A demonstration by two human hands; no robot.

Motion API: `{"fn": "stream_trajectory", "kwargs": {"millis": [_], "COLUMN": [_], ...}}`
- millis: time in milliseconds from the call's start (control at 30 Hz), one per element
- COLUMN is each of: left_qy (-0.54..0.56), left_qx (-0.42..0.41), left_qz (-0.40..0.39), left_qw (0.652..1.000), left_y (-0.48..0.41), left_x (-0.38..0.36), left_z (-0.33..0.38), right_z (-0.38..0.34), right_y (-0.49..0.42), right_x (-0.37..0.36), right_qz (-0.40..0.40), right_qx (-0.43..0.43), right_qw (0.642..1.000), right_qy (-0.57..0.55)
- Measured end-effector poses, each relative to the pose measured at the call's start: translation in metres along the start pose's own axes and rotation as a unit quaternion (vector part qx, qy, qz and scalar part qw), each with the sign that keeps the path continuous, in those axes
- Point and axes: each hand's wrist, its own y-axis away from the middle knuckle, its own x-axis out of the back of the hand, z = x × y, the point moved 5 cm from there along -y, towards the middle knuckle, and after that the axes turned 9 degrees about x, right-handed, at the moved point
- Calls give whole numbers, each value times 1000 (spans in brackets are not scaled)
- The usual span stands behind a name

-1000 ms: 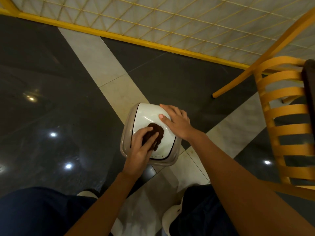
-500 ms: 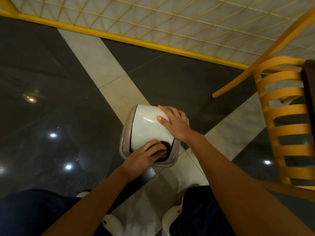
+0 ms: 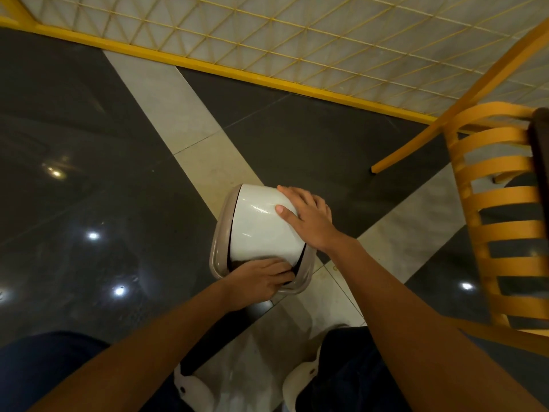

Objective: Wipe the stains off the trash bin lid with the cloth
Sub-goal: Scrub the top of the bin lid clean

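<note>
We see the right hand (image 3: 309,221) spread flat on the white domed plastic trash bin lid (image 3: 261,227) on the floor, steadying it — left hand (image 3: 258,278) presses the dark brown cloth (image 3: 237,264), mostly hidden, at the near edge.

The trash bin lid (image 3: 261,224) is a glossy white curved flap set in a beige-grey rounded frame (image 3: 218,248), seen from above on a dark tiled floor. Its near edge is tipped inward, leaving a dark gap. The brown cloth (image 3: 236,264) shows only as a sliver at that near edge.
</note>
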Motion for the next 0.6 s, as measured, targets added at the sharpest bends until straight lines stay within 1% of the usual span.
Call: {"fn": "stream_trajectory", "kwargs": {"millis": [100, 200, 233, 300, 333, 400, 433, 533, 600], "left_qy": [14, 53, 65, 90, 114, 165, 175, 235, 277], "left_qx": [18, 71, 91, 139, 171, 244, 282, 387, 456], "left_qz": [8, 31, 44, 94, 128, 198, 220, 236, 252], "left_qw": [1000, 996, 993, 982, 970, 935, 917, 860, 807], "left_y": [0, 14, 21, 35, 42, 55, 61, 71, 71], "left_x": [-2, -1, -2, 3, 7, 10, 9, -1, 0], "left_z": [5, -3, -6, -14, -19, -30, -35, -46, -48], "right_z": [0, 1, 2, 2, 2, 2, 2, 3, 3], "right_y": [0, -1, -1, -1, -1, -1, -1, -2, -3], "right_x": [1, 2, 2, 2, 2, 2, 1, 1, 0], "right_qz": [-4, -3, -2, -3, -4, -4, -4, -1, 1], "right_qx": [2, 6, 8, 12, 13, 13, 14, 15, 19], "right_qw": [1000, 1000, 1000, 1000, 1000, 1000, 1000, 1000, 1000], "right_qy": [3, -1, -4, -6, -6, -9, -9, -7, -2]}}
